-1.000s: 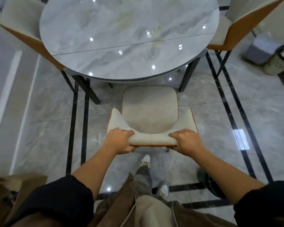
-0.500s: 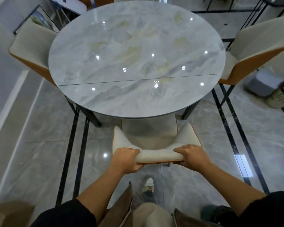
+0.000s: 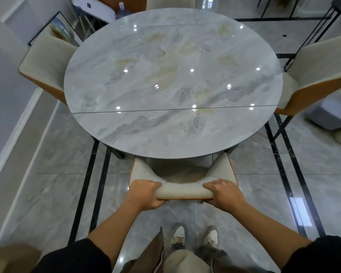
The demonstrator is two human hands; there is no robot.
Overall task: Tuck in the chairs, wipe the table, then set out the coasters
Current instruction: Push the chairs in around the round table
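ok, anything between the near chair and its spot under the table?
Nothing visible: left hand and right hand grip the near chair; its seat sits under the table, between the table legs. Beneath the top is hidden.

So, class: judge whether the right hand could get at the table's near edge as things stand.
Probably yes, once it lets go. The right hand grips the backrest of the near chair, whose seat sits mostly under the table. Only the chair's raised side stands between hand and edge.
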